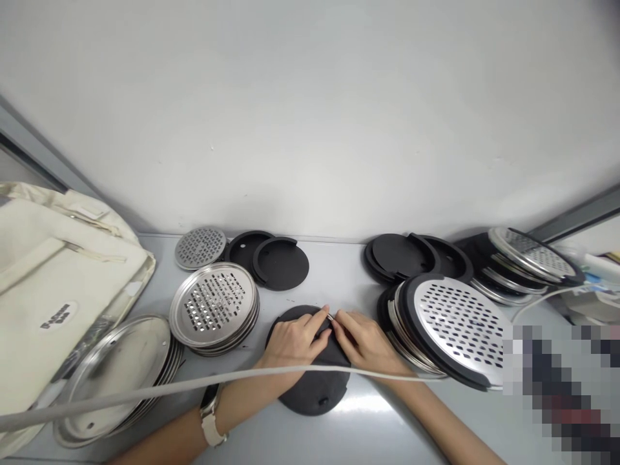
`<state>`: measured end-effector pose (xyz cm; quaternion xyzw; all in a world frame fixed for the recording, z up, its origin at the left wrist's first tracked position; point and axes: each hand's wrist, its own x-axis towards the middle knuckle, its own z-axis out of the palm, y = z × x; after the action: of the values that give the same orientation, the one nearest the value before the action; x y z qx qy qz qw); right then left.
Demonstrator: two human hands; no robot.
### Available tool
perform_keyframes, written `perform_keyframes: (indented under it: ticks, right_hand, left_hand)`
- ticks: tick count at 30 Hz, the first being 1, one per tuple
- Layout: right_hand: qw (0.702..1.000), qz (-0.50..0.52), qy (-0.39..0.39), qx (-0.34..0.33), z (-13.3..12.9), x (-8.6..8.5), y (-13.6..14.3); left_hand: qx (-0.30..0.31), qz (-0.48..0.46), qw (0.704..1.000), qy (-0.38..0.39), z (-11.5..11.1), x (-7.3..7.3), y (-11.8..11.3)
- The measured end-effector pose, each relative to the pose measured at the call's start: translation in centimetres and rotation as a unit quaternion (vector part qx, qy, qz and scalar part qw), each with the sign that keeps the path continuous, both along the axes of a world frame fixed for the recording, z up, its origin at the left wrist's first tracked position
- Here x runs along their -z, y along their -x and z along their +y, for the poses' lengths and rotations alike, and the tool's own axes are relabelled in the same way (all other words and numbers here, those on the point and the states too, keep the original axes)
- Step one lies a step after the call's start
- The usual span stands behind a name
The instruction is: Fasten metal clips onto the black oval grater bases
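A round black plastic disc (312, 391) lies flat on the grey table beneath both hands. My left hand (293, 339) rests over its far left part, index finger and thumb drawn together near the rim. From the other side my right hand (363, 339) meets it, fingertips pinched close to the left ones. Between the fingertips a small shiny metal piece (330, 317) shows; most of it is covered. On the left stands a stack of round perforated metal grater plates (216, 307). Right of my hands, another grater plate in a black rim (465, 329) tops a tilted stack.
Round metal trays (121, 381) are stacked at left by a cream bag (62, 290). Black discs (281, 265) and black rims (445, 258) sit along the wall. More stacked plates (530, 255) stand at right. A white cable (184, 389) crosses before my forearms.
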<state>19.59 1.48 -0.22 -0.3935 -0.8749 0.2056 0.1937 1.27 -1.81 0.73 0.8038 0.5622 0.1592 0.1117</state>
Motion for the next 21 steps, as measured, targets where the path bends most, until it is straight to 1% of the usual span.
perform_keyframes:
  ticks: [6, 10, 15, 21]
  right_hand:
    - [1.000, 0.001, -0.007, -0.011, 0.08, -0.28, -0.13]
    - [1.000, -0.009, -0.003, -0.024, 0.18, -0.33, -0.33]
    - [0.999, -0.019, -0.003, -0.028, 0.15, -0.33, -0.37]
    - [1.000, -0.022, -0.011, -0.018, 0.18, -0.32, -0.35]
  left_hand:
    - [-0.006, 0.007, 1.000, 0.003, 0.01, 0.15, -0.04]
    - [-0.019, 0.021, 1.000, 0.003, 0.00, -0.01, -0.12]
    - [-0.002, 0.003, 1.000, 0.012, 0.00, -0.25, -0.17]
    - [-0.003, -0.006, 1.000, 0.021, 0.13, -0.27, -0.13]
